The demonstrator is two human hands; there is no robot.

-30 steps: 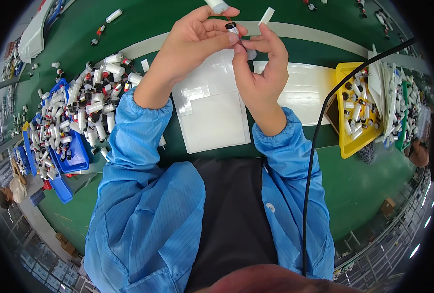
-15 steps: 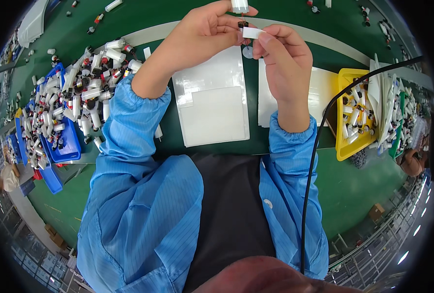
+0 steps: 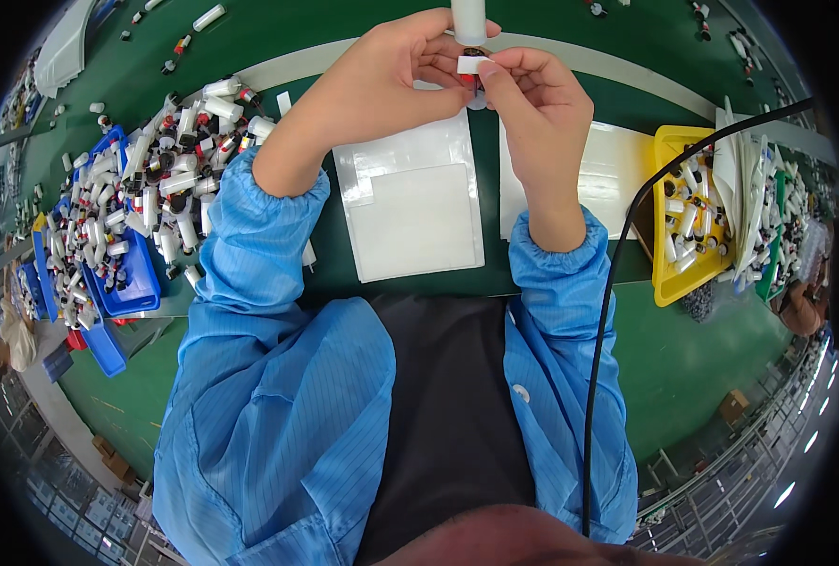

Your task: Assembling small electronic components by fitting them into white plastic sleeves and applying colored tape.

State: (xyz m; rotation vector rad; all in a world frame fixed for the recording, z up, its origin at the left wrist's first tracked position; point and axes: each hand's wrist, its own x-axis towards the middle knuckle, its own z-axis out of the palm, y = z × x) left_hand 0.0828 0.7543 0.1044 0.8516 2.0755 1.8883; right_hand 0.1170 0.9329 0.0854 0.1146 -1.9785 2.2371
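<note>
At the far middle of the bench, my left hand (image 3: 382,80) is closed around a small device with a white cylinder (image 3: 469,23) pointing away from me. A dark collar and a bit of red show between the fingers, and part of the device is hidden by them. My right hand (image 3: 544,108) pinches a small white strip (image 3: 471,65) between thumb and index finger, against the dark part of the device. Below both hands lie a glossy white sheet (image 3: 353,179) and a smaller white sheet (image 3: 419,231) on top of it.
To the left, many white cylinders with black and red ends (image 3: 179,179) are heaped over blue bins (image 3: 141,283). A yellow tray (image 3: 666,283) with similar pieces stands at the right. A black cable (image 3: 617,255) arcs past my right arm. Another white sheet (image 3: 608,179) lies beside the tray.
The white cylinder shows more fully and has come slightly nearer. My right hand has shifted a little left, bringing the white strip over the device's dark part.
</note>
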